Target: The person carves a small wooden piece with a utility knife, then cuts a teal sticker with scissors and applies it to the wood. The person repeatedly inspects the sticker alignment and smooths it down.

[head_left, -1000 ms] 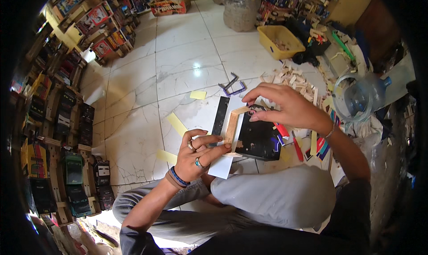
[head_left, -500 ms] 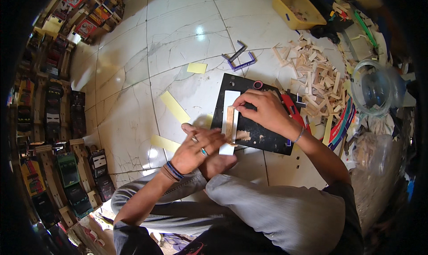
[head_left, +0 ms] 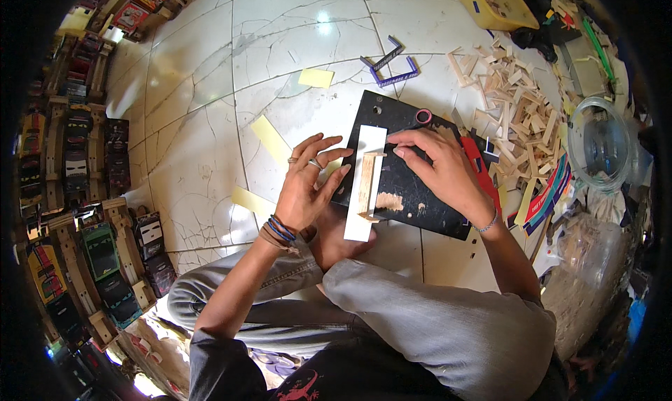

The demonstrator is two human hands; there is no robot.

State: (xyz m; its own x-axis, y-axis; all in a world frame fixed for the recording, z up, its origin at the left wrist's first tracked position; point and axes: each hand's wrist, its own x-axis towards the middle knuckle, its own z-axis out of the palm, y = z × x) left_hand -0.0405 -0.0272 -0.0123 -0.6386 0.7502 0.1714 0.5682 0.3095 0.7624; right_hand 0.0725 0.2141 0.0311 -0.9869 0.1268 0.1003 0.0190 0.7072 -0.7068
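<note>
My left hand [head_left: 308, 180] and right hand [head_left: 448, 170] have let go, fingers loosely parted, so the wooden bracket [head_left: 367, 184] now rests unheld on the white strip [head_left: 358, 227] near the left edge of the black board [head_left: 441, 215].

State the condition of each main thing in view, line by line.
Left hand, open, holding nothing.
Right hand, open, fingers bent.
Wooden bracket, resting on the white strip.
White strip, flat on the black board.
Black board, marked with tan patches.
Wood pieces, heaped loosely.
Purple bracket, lying loose.
Yellow papers, scattered.

A bracket [head_left: 367, 184] lies on a strip [head_left: 372, 138] atop a board [head_left: 437, 198].
</note>
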